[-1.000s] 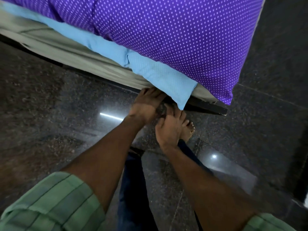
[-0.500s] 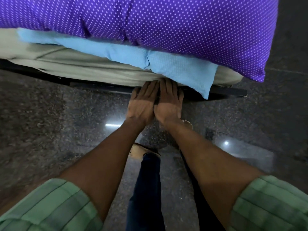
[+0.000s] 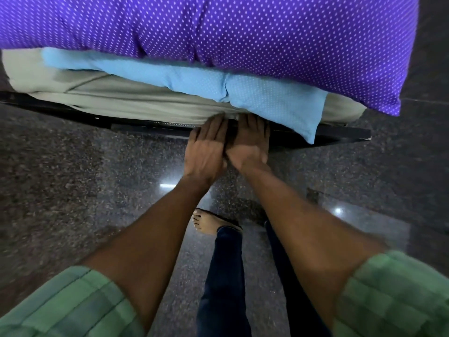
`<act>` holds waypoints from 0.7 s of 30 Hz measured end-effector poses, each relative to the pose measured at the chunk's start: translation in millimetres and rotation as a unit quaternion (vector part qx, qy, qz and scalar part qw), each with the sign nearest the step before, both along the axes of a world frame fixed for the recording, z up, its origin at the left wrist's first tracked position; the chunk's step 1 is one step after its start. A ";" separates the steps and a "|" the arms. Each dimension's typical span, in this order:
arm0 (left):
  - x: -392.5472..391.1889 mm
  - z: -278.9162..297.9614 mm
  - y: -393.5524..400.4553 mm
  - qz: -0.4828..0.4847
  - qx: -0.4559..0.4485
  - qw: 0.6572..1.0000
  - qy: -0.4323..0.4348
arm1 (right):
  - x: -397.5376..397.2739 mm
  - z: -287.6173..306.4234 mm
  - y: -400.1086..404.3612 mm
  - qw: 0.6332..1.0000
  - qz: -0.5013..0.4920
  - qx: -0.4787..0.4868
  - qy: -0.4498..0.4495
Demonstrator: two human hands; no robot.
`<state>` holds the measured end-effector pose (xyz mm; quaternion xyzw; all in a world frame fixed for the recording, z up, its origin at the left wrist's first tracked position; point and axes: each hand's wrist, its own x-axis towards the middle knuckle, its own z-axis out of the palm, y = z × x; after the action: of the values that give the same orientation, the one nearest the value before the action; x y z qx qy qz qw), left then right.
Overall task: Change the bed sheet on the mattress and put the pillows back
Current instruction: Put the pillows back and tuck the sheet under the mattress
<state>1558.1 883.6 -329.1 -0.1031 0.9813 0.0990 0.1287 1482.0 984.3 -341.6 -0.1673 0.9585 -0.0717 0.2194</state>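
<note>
A purple sheet with white dots (image 3: 218, 27) covers the top of the bed and overhangs its right corner. Under it a light blue dotted sheet edge (image 3: 267, 98) hangs over the side of the grey-beige mattress (image 3: 121, 93). My left hand (image 3: 206, 147) and my right hand (image 3: 250, 144) lie side by side, fingers straight, with the fingertips pushed in between the mattress bottom and the dark bed frame (image 3: 150, 127). The fingertips are hidden under the mattress edge. No pillow is in sight.
Dark polished granite floor (image 3: 73, 178) surrounds the bed and reflects ceiling lights. My legs in dark trousers and a bare foot (image 3: 209, 222) stand close to the bed's side. The frame's right corner (image 3: 362, 137) juts out.
Both hands have come together and slid forward under the mattress edge. The view has swung so the bed side lies more level across the top.
</note>
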 end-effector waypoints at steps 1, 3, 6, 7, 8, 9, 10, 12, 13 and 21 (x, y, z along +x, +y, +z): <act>7.2 0.1 -3.0 0.017 -0.003 1.000 -0.013 | 14.7 6.6 3.9 0.999 -0.005 -0.030 0.017; 13.9 -5.2 -13.6 0.025 -0.010 0.999 -0.027 | 49.7 13.3 11.7 0.997 0.014 -0.058 0.052; 8.6 -14.2 -27.7 0.012 -0.027 0.999 -0.021 | 78.4 11.4 17.5 0.996 0.017 -0.057 0.072; 5.4 -14.5 -30.1 0.018 -0.027 0.999 -0.020 | 77.2 10.3 14.8 0.996 0.007 -0.055 0.070; 1.5 -13.0 -30.5 0.025 -0.025 0.999 -0.024 | 73.4 7.8 11.5 0.997 0.004 -0.048 0.063; -2.3 -10.3 -30.0 0.034 -0.021 0.999 -0.036 | 67.9 5.9 7.0 0.998 0.009 -0.039 0.054; -4.7 -7.4 -29.4 0.044 -0.014 0.998 -0.047 | 63.1 2.5 1.4 0.998 0.020 -0.034 0.046; -10.4 -1.4 -27.0 0.059 -0.009 0.997 -0.054 | 52.3 -4.3 -8.3 0.998 0.033 -0.052 0.029; -15.6 0.2 -28.8 0.065 -0.009 0.996 -0.055 | 46.3 -6.4 -13.8 0.997 0.027 -0.076 0.008; -54.1 6.2 -51.3 0.034 -0.005 0.992 -0.120 | -11.2 -13.1 -47.3 0.986 -0.002 -0.043 -0.160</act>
<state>1504.0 832.3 -322.9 -0.1486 0.9551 0.0854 0.2418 1470.8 937.1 -354.7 -0.1606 0.9074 -0.1393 0.3626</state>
